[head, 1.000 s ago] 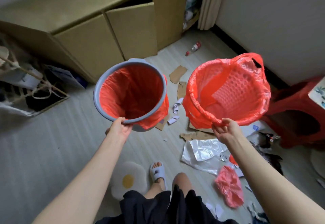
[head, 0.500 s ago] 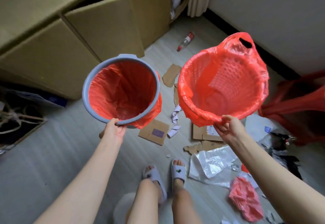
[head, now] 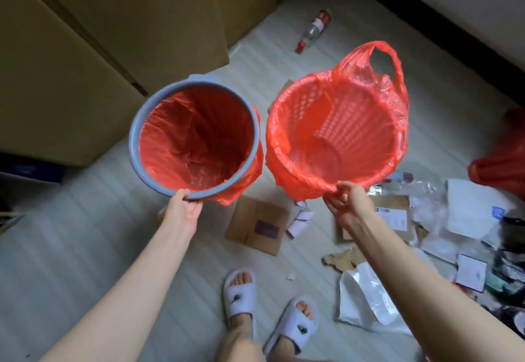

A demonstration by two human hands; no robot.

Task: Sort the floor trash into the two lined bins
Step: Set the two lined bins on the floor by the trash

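Observation:
I hold two bins up over the floor, both lined with red plastic bags and both with nothing inside. My left hand grips the near rim of the grey bin. My right hand pinches the near rim of the red basket bin, whose bag handle sticks up at the back. Trash lies on the floor below: a flat cardboard piece, crumpled paper, a clear plastic bottle further off, a white plastic bag and papers and wrappers at right.
Large cardboard boxes stand at the left and back. A wall with dark skirting runs along the right. A red object sits at the right edge. My feet in white slippers stand at the bottom middle.
The view has tilted down and moved closer to the boxes. Both bins stay held by their rims and now sit nearer each other. My feet have stepped forward.

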